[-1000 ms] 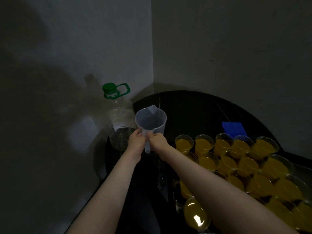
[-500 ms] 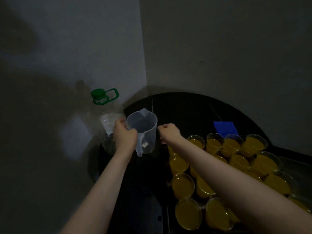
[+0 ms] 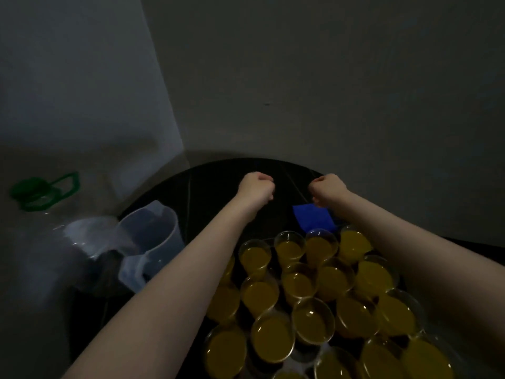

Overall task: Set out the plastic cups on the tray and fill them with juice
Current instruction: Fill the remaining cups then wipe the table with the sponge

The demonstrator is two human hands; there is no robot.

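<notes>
1. Left hand [image 3: 255, 187] and right hand [image 3: 328, 188]: both curled into fists, holding nothing, raised over the round black table [image 3: 218, 181].
2. Clear plastic cups [image 3: 311, 321]: round-rimmed, filled with yellow juice, packed touching below the forearms; the tray beneath is barely discernible.
3. Translucent plastic jug [image 3: 153, 242]: upright, left of the cups, beside a clear bottle [image 3: 54, 242] with a green cap.
4. Blue flat item [image 3: 313, 218]: behind the cups.

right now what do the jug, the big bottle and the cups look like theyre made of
The jug looks like translucent, frosted plastic: the dark table shows dimly through its wall. The big bottle seems to be clear, glossy plastic with a green cap and handle, though it is blurred. The cups look like thin, clear plastic; their rims glint and the yellow juice shows through.
</notes>
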